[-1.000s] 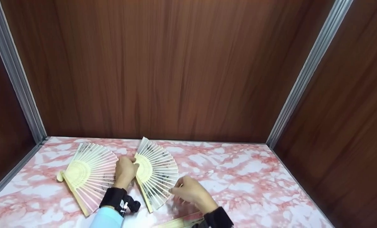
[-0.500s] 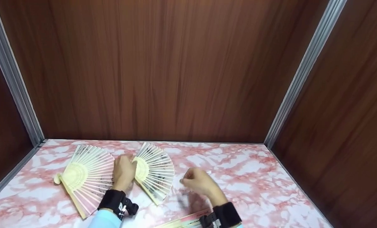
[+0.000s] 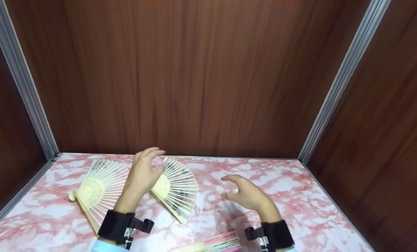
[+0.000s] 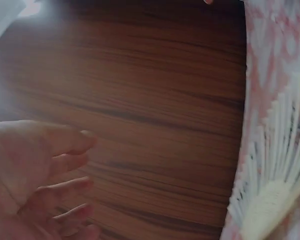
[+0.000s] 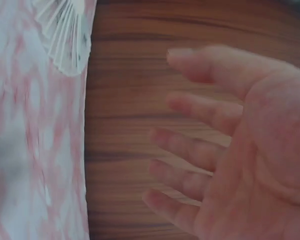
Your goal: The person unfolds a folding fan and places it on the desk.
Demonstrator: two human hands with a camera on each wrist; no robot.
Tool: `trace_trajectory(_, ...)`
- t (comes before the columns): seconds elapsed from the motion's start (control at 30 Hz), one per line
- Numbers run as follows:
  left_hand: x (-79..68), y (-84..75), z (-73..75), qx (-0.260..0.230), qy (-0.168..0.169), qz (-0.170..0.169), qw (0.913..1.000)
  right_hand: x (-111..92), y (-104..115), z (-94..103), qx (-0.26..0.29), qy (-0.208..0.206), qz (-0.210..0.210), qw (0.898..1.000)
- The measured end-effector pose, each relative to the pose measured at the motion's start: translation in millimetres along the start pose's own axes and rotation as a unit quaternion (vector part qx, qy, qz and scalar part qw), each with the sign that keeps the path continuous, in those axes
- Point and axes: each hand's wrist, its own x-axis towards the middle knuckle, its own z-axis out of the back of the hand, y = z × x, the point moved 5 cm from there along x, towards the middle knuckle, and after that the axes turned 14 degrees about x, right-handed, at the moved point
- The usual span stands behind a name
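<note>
Two spread folding fans lie on the table. The left fan [image 3: 93, 192] is pale with a cream guard stick, partly hidden behind my left forearm. Beside it the second fan [image 3: 178, 189], marked with dark patterns, has its inner edge partly covered by my left hand [image 3: 145, 171]. That hand is raised above the fans with relaxed fingers and holds nothing; the left wrist view shows its bare palm. Over the table to the right, my right hand [image 3: 248, 194] hovers with thumb and fingers apart, its palm bare in the right wrist view.
Folded fans [image 3: 212, 243] with pink and green parts lie at the table's front edge, cut off by the frame. The pink-and-white marbled table [image 3: 271, 189] is bounded by brown wood-grain panels [image 3: 208, 77] at the back and sides.
My left hand has let go of the second fan and risen. My right hand has moved right, away from that fan, and its fingers have spread. More of the folded fans shows.
</note>
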Motion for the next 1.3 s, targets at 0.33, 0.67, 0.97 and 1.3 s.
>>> trace_trajectory(0.33,-36.2,-44.2,-7.5,0.012,0.204,-0.143,0.9684,-16.4,-4.7,-3.2,-0.045,0.102,-0.008,0.994)
trace_trajectory(0.67,-70.0,-57.6,-62.3,0.045,0.354,-0.193,0.9142,-13.1,-10.2,-39.4,-0.064,0.170,-0.076,0.980)
trace_trajectory(0.97,-99.4,-66.3,-98.6,0.114,0.420,-0.164,0.8852,-14.1,-23.6,-63.4,-0.052,0.206,-0.125,0.969)
trace_trajectory(1.3,-106.9,-60.5,-109.5,0.126,0.451,-0.122,0.8751,-13.4,-21.4,-76.0,-0.044,0.216,-0.117,0.968)
